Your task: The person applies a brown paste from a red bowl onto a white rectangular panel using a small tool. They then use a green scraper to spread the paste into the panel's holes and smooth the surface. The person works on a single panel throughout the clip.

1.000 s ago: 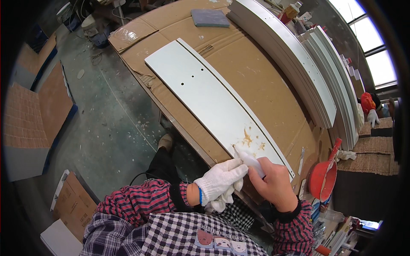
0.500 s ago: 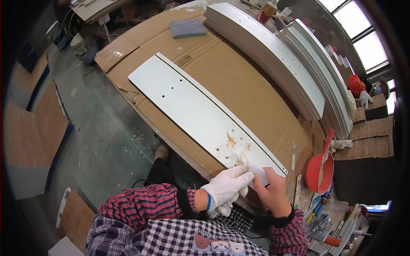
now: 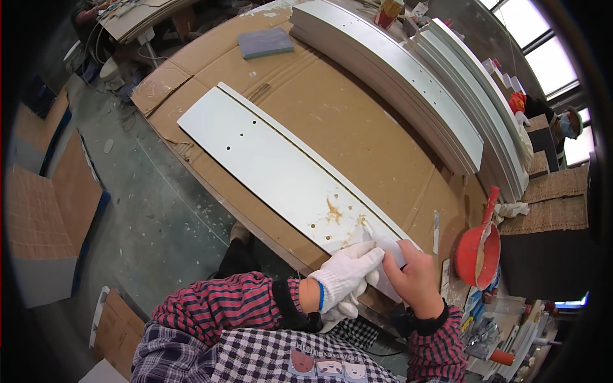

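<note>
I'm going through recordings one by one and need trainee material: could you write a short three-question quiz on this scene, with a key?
1. Multiple choice: the right hand is bare. How is the left hand covered?
A) With a black mitten
B) With a white glove
C) Not at all

2. True or false: the red long-handled pan is to the right of the white panel in the picture.

3. Count: how many dark holes show near the end of the white panel farther from the hands?

Key:
1. B
2. True
3. Three
</note>
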`<state>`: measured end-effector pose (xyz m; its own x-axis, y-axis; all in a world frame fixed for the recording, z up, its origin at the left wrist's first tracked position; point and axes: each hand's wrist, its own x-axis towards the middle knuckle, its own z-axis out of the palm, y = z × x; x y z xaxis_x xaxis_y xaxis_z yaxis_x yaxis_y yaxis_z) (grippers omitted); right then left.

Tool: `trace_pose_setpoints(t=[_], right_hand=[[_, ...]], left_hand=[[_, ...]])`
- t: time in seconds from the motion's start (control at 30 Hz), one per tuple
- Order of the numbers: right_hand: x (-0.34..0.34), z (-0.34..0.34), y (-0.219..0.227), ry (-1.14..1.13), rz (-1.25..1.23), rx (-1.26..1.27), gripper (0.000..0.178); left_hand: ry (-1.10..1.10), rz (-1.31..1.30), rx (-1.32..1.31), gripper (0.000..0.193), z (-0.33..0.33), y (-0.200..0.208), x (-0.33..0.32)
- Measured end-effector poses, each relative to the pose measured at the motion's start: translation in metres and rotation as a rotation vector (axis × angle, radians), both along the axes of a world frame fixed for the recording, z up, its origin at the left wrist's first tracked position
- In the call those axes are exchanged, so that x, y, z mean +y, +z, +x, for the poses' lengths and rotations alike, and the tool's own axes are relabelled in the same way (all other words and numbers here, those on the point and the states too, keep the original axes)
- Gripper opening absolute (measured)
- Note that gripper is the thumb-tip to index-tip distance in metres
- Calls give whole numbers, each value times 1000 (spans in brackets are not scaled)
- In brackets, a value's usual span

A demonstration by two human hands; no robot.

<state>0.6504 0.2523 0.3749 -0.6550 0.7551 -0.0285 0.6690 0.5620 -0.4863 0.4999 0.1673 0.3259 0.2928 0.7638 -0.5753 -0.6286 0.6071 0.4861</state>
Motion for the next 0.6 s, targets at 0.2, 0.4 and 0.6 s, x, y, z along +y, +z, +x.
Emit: trace_pose_setpoints(t=[0.2,0.4,0.6], right_hand=[[1,-3,2,-20,-23,-35,24],[1,-5,4,-35,-40,-51,24],[1,-9,6,-39,-40,-53,25]], left_hand=[[-5,-6,32,30,-2,5,3],[-15,-15,11,29,-3,4,3],[-20,-36,13,29,-4,4,3]])
